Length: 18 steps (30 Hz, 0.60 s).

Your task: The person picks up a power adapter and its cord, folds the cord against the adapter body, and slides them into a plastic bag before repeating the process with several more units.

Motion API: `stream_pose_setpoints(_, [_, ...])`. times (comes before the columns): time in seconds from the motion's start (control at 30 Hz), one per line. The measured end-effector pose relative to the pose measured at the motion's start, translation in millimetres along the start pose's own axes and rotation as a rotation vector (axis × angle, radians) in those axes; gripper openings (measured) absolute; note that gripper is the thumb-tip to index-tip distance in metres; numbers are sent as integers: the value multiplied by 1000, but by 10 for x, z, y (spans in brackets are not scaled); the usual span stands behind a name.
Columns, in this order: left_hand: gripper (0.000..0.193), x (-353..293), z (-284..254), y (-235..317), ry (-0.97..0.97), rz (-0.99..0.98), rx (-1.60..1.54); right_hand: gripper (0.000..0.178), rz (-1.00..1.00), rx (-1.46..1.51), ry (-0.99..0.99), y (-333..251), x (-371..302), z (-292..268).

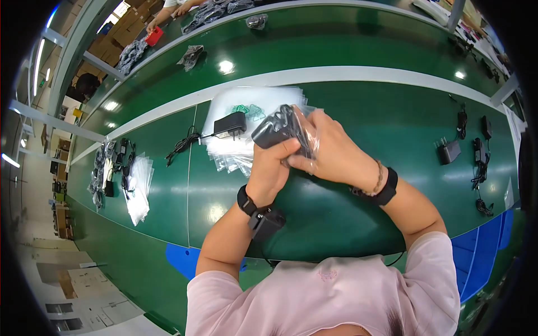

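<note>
Both hands are closed around a black power adapter (273, 130) in a clear plastic bag, held above the green table. My left hand (270, 168) grips the bag's lower left side with thumb and fingers. My right hand (330, 143) pinches the bag from the right, its fingers partly hidden behind the plastic. Beneath and beyond them lies a stack of clear plastic bags (218, 148) with green ties (246, 110) on it. Another black adapter (230, 124) rests on the stack, its bundled cable (184, 147) lying to the left.
More clear bags (140, 187) and bagged adapters (100, 171) lie at the left. Loose adapters (449, 151) with coiled cables (480, 168) are on the right. Beyond a white rail (358, 73) runs a green belt (336, 39) with bagged items. A co-worker's hand (151, 26) holds something red.
</note>
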<state>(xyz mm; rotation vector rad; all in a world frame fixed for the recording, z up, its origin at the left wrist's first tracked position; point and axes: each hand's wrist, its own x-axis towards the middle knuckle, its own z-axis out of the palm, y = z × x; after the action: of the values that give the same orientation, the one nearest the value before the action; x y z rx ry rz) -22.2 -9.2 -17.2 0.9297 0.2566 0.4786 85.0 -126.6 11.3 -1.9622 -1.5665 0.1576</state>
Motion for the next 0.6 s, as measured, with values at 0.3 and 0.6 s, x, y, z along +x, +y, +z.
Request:
stream_pose_setpoints(0.3, [31, 56, -65, 154, 128, 57, -259, 51, -30, 1090, 4, 261, 125, 93])
stream_pose_setpoints(0.6, [33, 47, -156, 204, 88, 52, -345, 10, 84, 852, 237, 277, 123, -96])
